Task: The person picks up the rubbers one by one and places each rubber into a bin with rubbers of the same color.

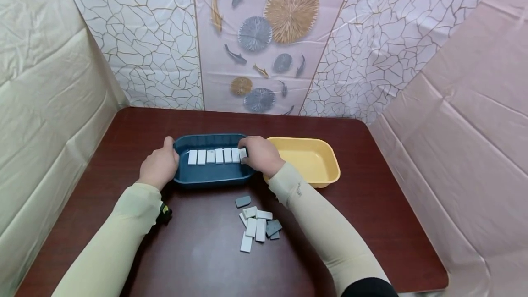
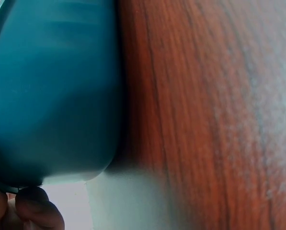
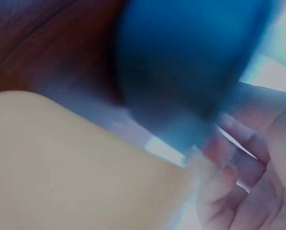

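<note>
A dark blue tray (image 1: 212, 180) stands on the table, and several white rectangular tiles (image 1: 201, 157) are lined up inside it. My left hand (image 1: 160, 165) grips the tray's left end, thumb over the rim; its fingertips show at the rim in the left wrist view. Over the tray's right end is my right hand (image 1: 261, 154), its fingers pinching the rightmost white tile (image 1: 243, 154) of the row. The right wrist view is blurred, showing curled fingers (image 3: 224, 184) close to the blue tray wall (image 3: 171, 91).
A yellow tray (image 1: 307, 162) sits right of the blue one, partly behind the right wrist. Nearer the front lies a loose heap of white tiles (image 1: 261, 230) with several grey pieces (image 1: 273, 228). One grey piece (image 1: 243, 201) lies apart. Draped cloth walls surround the dark red table (image 1: 198, 246).
</note>
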Available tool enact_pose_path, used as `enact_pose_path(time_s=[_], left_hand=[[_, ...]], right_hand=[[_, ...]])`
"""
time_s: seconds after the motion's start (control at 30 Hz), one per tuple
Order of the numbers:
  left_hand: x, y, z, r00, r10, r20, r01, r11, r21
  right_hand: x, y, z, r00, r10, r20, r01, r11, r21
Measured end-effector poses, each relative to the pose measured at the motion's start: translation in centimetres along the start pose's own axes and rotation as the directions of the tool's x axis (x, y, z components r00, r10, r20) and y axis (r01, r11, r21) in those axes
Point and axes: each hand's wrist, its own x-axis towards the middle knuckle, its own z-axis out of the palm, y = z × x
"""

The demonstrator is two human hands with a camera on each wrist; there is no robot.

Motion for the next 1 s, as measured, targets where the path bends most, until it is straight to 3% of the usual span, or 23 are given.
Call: enact_pose_path(time_s=[0.13, 0.27, 0.33, 0.47, 0.53, 0.6, 0.9, 1.0], left_hand=[[0.0, 0.2, -0.2, 1.000, 0.002, 0.008, -0.002, 1.000, 0.001], [0.1, 0.2, -0.5, 1.000, 0.002, 0.008, -0.002, 1.000, -0.005], [0.2, 0.2, -0.7, 1.000, 0.001, 0.007, -0.001, 1.000, -0.007], [0.2, 0.0, -0.8, 1.000, -0.006, 0.014, 0.006, 1.000, -0.006], [0.1, 0.0, -0.7, 1.000, -0.009, 0.019, 0.009, 1.000, -0.006], [0.1, -0.1, -0.5, 1.000, -0.013, 0.023, 0.013, 1.000, -0.007], [-0.1, 0.0, -0.1, 1.000, 0.000, 0.029, 0.000, 1.000, -0.017], [-0.2, 0.3, -0.1, 1.000, -0.004, 0.029, 0.004, 1.000, -0.018]], right_hand=[[-3.6, -0.1, -2.1, 0.994, -0.097, -0.058, 0.101, 0.993, 0.061], [-7.6, 0.3, -3.0, 0.972, -0.234, -0.009, 0.234, 0.967, 0.103], [-9.3, 0.7, -2.9, 0.941, -0.330, 0.068, 0.322, 0.940, 0.111], [-11.7, 1.3, -1.5, 0.848, -0.487, 0.210, 0.477, 0.873, 0.100], [-12.5, 1.5, -0.6, 0.831, -0.497, 0.248, 0.494, 0.866, 0.080], [-13.1, 1.7, 0.2, 0.835, -0.480, 0.269, 0.480, 0.874, 0.070], [-13.6, 2.4, 1.2, 0.909, -0.280, 0.309, 0.261, 0.960, 0.104], [-13.6, 2.6, 1.3, 0.928, -0.217, 0.304, 0.199, 0.976, 0.088]])
